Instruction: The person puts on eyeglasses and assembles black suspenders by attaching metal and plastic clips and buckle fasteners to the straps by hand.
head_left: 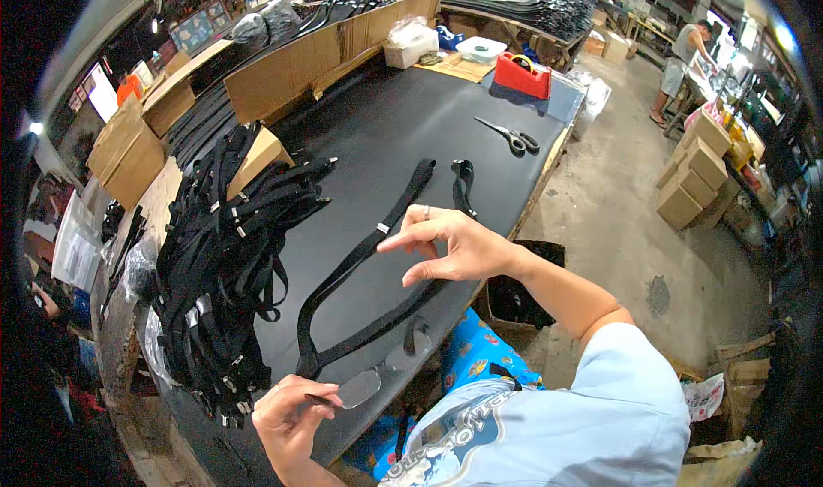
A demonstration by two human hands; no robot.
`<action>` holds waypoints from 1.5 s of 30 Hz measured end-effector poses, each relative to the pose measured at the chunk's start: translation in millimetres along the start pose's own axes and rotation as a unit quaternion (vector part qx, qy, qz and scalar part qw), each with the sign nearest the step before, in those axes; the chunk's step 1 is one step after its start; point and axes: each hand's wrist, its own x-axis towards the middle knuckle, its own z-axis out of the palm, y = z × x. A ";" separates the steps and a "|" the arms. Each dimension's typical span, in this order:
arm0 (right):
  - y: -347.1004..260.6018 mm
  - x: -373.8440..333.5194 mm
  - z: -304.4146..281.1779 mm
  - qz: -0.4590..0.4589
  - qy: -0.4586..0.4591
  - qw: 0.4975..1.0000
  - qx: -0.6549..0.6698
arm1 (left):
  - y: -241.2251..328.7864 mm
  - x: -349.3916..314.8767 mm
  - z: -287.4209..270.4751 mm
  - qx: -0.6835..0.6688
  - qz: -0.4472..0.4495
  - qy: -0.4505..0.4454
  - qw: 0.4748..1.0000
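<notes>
Long black strap (343, 271) lies bent in an open V on the tabletop (360, 135), its lower bend close by the left hand (291, 414). Left grip pinched on a slim dark piece beside a clear lens (360, 390), perhaps eyeglasses; cannot tell whether the strap's end is caught there too. Right hand (459, 245) has thumb and forefinger wide apart over the strap, nothing seen between them; contact unclear. Main risk, as I judge it: the lens getting scratched or knocked if strap and dark piece share one pinch. A loose pull could twist the band or snag its metal slider (383, 228). The heap of black straps (214, 273) crowds the left; a sweep that way might tangle. Right edge runs close under the right forearm, floor (591, 170) beyond, so slack could slide off. Best room: bare surface above the strap, short of the scissors (514, 140).
</notes>
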 end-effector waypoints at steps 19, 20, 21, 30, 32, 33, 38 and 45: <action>-70.5 -34.6 14.7 -0.003 -0.048 0.996 0.074 | -9.6 -21.2 15.9 -0.100 0.198 0.148 0.964; -83.0 -33.7 18.6 -0.019 -0.032 0.997 0.070 | -5.8 -24.7 13.1 -0.139 0.260 0.136 0.946; -90.4 -35.0 20.7 -0.030 -0.024 0.997 0.064 | -5.8 -29.9 10.1 -0.152 0.273 0.110 0.943; -92.9 -39.4 42.4 -0.125 0.035 0.987 0.098 | 12.5 -57.8 -6.7 -0.197 0.286 0.005 0.938; -96.3 -45.1 48.3 -0.082 0.051 0.987 0.129 | 6.7 -55.8 -2.6 -0.192 0.299 -0.017 0.935; -94.7 -44.6 48.9 -0.081 0.050 0.987 0.132 | 7.5 -55.5 8.0 -0.189 0.296 0.066 0.934; -90.0 -53.5 36.1 -0.159 0.020 0.957 0.243 | 8.7 -46.1 7.1 -0.207 0.300 0.038 0.931; -93.0 -55.7 12.6 -0.175 -0.053 0.947 0.266 | 10.0 -45.1 26.6 -0.220 0.293 0.126 0.922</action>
